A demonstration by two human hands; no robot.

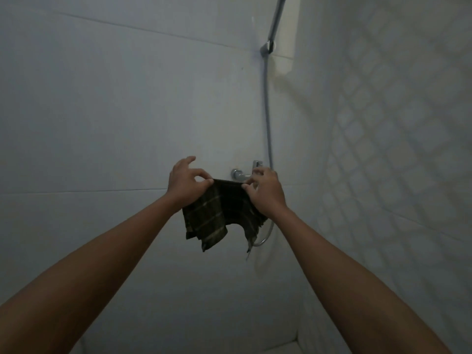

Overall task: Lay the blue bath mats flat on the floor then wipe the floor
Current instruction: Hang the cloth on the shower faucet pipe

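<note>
- Head view: both bare arms reach forward and up toward a pale, smooth tiled wall (127,111) in a dim shower corner.
- The left hand (187,181) pinches the upper left corner of a small dark cloth with thin light stripes (217,215); thumb and forefinger are closed on the edge and the other fingers are spread above it.
- The right hand (265,191) pinches the upper right corner of the same cloth with its fingertips closed on the edge.
- The two hands are apart, and the top edge of the cloth is stretched almost straight between them.
- The rest of the cloth hangs loose below the hands; its lower edge is uneven, with one flap lower on the left and a narrow point lower on the right.
- The cloth is held in the air in front of the wall; I cannot tell if it touches the wall.
- Just behind the top edge of the cloth, a chrome metal tap fitting (238,174) is fixed on the wall; the right hand hides part of it.
- A thin grey shower hose (267,111) runs down the corner from a chrome wall bracket (267,48) and curves out again below the right hand.
- On the right side a wall of small square white tiles (383,123) meets the smooth wall.
- No blue bath mat is in this view, and the floor is hardly visible at the bottom edge.
</note>
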